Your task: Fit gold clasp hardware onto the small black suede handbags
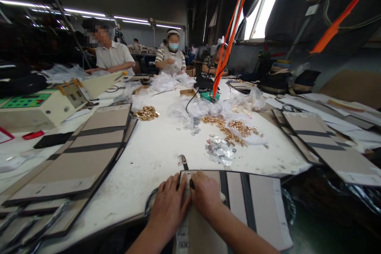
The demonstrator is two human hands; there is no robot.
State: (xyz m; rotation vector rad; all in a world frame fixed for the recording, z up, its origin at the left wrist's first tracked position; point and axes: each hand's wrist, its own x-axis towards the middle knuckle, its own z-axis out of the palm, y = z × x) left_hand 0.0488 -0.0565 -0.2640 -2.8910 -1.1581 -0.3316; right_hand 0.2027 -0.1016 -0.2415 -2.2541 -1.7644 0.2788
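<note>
A beige bag panel (263,206) with black strips and black edging lies at the front edge of the white table, partly overhanging it. My left hand (169,200) rests on its left margin, fingers stretched forward and thumb towards the pale edge strip. My right hand (206,194) is closed beside it over the same strip. A small dark bit shows at its fingertips, too hidden to name. Just beyond the panel's far left corner lies a short dark strap (185,162) with metal hardware. Near my left wrist, a small metal fitting (183,244) sits low on the strip.
Stacked bag panels lie at left (98,147) and right (315,135). Gold metal pieces (242,128), silver plates (220,149) and plastic bags (205,108) cover mid-table. A cream machine (38,107) stands left. Orange ribbons (229,39) hang down. Several people sit across the table.
</note>
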